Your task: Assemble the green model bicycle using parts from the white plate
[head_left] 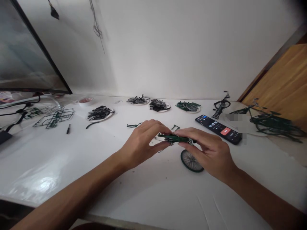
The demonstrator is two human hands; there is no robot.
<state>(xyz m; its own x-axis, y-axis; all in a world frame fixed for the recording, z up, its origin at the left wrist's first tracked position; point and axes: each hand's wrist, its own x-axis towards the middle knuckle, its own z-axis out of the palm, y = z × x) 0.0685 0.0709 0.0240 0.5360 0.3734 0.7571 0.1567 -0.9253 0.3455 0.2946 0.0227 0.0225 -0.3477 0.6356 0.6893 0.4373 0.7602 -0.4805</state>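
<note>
Both my hands grip one small dark green model bicycle part [177, 138] just above the white table. My left hand [146, 140] pinches its left end between thumb and fingers. Around the other end, my right hand [206, 150] is closed the same way. Thin silvery pieces show at both ends of the part; my fingers hide much of it. Below my right hand lies a spoked model wheel [192, 161] with a dark green tyre. A small green bracket [176, 127] is behind the held part, and a curved green piece [131, 125] lies behind my left hand.
Plates heaped with black parts [99, 112], dark parts [158, 105] and green parts [188, 106] stand toward the wall. A phone [218, 129] lies right of centre. Model bicycles [271, 121] stand at right. Green part frames [56, 117] and a small screwdriver [68, 128] lie left, near a screen [28, 54].
</note>
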